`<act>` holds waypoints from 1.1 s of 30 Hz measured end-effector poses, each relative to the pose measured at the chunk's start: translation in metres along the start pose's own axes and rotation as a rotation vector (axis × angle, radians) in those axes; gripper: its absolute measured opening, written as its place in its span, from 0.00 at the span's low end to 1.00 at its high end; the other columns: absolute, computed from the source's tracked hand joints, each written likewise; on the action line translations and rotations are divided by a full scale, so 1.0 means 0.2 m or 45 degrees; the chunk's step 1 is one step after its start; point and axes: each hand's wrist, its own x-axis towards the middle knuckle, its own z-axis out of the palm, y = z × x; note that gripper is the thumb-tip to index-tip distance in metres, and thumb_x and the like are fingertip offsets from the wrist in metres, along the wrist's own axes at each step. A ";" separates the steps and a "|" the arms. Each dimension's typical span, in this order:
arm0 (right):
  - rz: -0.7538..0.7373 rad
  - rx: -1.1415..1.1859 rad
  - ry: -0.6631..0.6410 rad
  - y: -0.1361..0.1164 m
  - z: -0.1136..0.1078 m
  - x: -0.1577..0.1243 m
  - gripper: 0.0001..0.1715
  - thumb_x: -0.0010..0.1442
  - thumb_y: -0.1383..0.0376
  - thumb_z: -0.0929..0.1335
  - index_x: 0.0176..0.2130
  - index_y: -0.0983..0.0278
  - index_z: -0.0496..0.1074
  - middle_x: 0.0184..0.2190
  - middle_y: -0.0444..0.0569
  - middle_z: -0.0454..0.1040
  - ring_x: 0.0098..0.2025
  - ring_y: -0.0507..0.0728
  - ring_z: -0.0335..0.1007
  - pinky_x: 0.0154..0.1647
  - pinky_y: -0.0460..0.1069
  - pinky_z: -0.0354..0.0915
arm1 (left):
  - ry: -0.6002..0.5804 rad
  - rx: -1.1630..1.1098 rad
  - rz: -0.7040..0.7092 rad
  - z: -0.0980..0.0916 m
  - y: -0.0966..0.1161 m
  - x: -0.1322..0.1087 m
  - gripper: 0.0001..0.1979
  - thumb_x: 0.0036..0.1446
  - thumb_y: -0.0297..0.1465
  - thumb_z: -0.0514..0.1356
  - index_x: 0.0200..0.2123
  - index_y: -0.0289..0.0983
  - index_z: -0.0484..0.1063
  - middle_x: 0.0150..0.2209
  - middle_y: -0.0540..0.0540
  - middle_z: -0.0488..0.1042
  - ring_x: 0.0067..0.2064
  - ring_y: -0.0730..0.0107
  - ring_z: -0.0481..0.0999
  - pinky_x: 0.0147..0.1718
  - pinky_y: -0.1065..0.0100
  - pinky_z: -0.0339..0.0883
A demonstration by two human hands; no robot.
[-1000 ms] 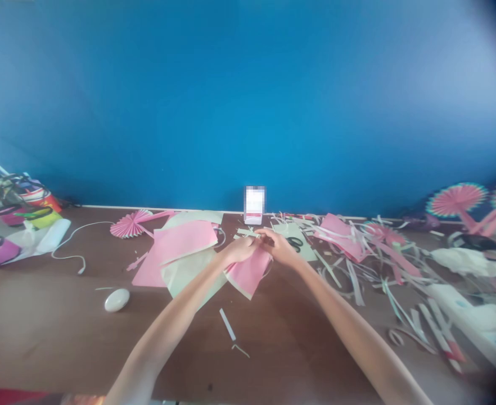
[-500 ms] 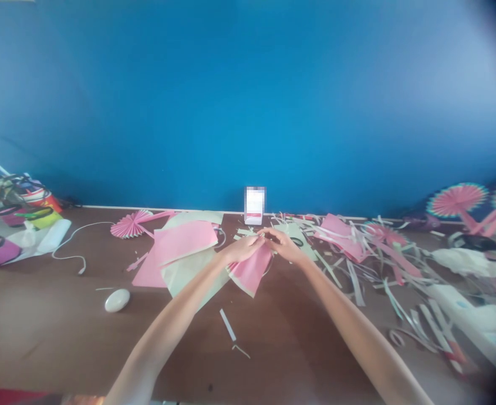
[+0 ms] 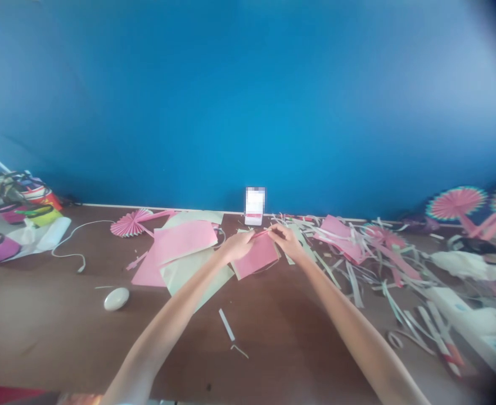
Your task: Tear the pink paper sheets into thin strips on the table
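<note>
My left hand (image 3: 239, 246) has its fingers closed on the left end of the folded top edge of a pink paper sheet (image 3: 257, 259). At the right end of that same edge, the fingers of my right hand (image 3: 285, 239) pinch the fold. The lower part of the sheet slopes down toward me. To the left, larger pink sheets (image 3: 189, 242) lie over pale green paper (image 3: 206, 281), partly under my left forearm. A lit phone (image 3: 254, 205) stands upright against the wall, just beyond my hands.
A pink pleated paper fan (image 3: 130, 223) lies at the left, with a white computer mouse (image 3: 117, 298) nearer me. Pale paper strips (image 3: 355, 281) clutter the right side. More pink fans (image 3: 456, 203) stand at the far right. A white strip (image 3: 226, 324) lies in front.
The pink sheet has turned over between my hands and now shows a broader flat face, where pleats showed at its left edge before. Both hands have shifted slightly.
</note>
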 end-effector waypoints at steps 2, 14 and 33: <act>-0.007 0.024 -0.012 0.00 0.00 0.00 0.15 0.59 0.54 0.63 0.40 0.61 0.69 0.37 0.49 0.72 0.38 0.57 0.67 0.37 0.52 0.64 | -0.019 0.024 0.003 -0.01 0.00 0.00 0.27 0.62 0.51 0.38 0.48 0.41 0.65 0.37 0.42 0.75 0.32 0.60 0.76 0.26 0.68 0.60; -0.026 -0.071 -0.174 -0.02 -0.03 0.01 0.17 0.59 0.52 0.63 0.35 0.62 0.71 0.34 0.47 0.74 0.36 0.56 0.68 0.37 0.50 0.63 | -0.134 0.038 0.052 -0.05 0.03 -0.05 0.26 0.57 0.55 0.45 0.41 0.41 0.69 0.39 0.44 0.75 0.34 0.62 0.74 0.26 0.70 0.59; -0.175 -0.278 -0.302 -0.07 0.00 -0.02 0.15 0.62 0.56 0.61 0.39 0.59 0.74 0.37 0.49 0.75 0.37 0.58 0.69 0.37 0.51 0.63 | -0.131 0.169 0.108 -0.02 0.02 -0.03 0.26 0.61 0.51 0.42 0.42 0.41 0.70 0.38 0.42 0.75 0.36 0.58 0.74 0.32 0.65 0.62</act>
